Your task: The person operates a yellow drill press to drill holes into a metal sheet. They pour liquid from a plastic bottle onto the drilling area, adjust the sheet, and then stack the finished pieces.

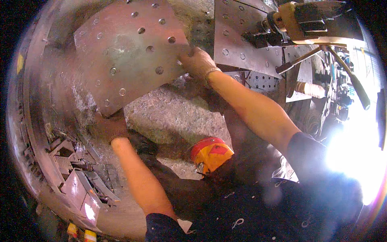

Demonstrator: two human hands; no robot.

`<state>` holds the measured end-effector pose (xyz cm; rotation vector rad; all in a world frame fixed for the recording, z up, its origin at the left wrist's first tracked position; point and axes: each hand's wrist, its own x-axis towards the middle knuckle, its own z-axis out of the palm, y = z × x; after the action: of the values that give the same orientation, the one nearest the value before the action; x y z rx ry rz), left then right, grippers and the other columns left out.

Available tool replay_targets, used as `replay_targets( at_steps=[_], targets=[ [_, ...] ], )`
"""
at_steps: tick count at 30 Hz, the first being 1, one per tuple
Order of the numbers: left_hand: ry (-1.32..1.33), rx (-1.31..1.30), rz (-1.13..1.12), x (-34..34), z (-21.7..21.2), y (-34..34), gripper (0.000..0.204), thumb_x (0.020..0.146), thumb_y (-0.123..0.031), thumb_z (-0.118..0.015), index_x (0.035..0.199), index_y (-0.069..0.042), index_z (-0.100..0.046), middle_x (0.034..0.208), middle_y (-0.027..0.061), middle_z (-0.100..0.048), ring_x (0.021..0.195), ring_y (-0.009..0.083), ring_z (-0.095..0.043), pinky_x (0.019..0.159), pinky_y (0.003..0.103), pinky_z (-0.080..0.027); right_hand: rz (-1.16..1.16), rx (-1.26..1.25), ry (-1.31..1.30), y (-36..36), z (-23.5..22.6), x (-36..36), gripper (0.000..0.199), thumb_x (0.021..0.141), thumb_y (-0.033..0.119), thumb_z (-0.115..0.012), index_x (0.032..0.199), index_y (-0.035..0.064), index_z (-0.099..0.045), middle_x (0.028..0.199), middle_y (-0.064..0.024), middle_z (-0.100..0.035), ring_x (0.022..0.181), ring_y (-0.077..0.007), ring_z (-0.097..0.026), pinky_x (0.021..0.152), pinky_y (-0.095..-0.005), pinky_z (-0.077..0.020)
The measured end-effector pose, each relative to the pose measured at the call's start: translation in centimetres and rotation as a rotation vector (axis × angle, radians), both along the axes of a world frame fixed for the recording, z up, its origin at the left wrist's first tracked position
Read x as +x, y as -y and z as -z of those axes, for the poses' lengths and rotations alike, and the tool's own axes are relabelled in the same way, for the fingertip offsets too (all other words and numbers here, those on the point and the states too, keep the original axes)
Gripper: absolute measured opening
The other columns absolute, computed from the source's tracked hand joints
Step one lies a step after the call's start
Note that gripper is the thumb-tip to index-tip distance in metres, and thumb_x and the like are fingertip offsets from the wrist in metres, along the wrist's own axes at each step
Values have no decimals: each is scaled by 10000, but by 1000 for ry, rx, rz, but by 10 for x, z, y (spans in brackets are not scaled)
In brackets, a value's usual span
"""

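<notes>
The plate (pixel 127 52) is rusty brown, dotted with rows of round holes; the gloves are dirty beige on the right hand (pixel 198 62) and brown on the left hand (pixel 108 128); the can (pixel 210 153) is orange with a red rim; the sleeves (pixel 314 161) are dark navy.

Red and yellow can (pixel 210 153), drill press (pixel 312 20), black-gripped lever (pixel 354 86), second perforated plate (pixel 238 36), metal shavings (pixel 177 117)

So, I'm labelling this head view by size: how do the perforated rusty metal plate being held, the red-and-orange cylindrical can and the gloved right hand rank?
1. Perforated rusty metal plate, clearly largest.
2. Red-and-orange cylindrical can and gloved right hand look alike; unranked.
</notes>
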<state>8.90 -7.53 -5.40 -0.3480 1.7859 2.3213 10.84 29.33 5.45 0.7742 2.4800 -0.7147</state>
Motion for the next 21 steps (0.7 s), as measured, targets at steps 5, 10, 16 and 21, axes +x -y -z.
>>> replay_targets(
  at_steps=[5,10,16,21],
  targets=[
    [30,-776,137,5,-53,-29,544,915,-183,-825,1381,17,-628,1370,165,-712,1250,332,-686,1098,473,-527,425,-145,-107,-6,31,-1,515,1014,471,-589,1212,26,-755,1261,-309,-726,1218,-470,-693,1059,-512,-553],
    [-103,-1046,176,18,-38,-17,560,861,-184,-891,1314,46,-655,1283,198,-752,1192,341,-726,1041,447,-558,384,-143,-161,2,31,11,570,1034,513,-574,1234,5,-737,1230,-286,-744,1197,-467,-694,1039,-507,-548],
    [30,-754,129,50,-17,7,614,844,-146,-901,1355,50,-624,1331,214,-726,1249,349,-702,1072,450,-544,364,-90,-125,6,27,43,715,1042,620,-537,1332,-12,-703,1297,-263,-734,1258,-424,-685,1067,-466,-518],
    [282,-590,-8,87,-57,-15,583,900,-126,-811,1423,12,-595,1414,171,-677,1283,332,-665,1079,442,-545,374,-84,-188,8,37,103,739,1045,641,-513,1320,-18,-703,1292,-290,-724,1239,-452,-682,1068,-490,-513]
  ],
)
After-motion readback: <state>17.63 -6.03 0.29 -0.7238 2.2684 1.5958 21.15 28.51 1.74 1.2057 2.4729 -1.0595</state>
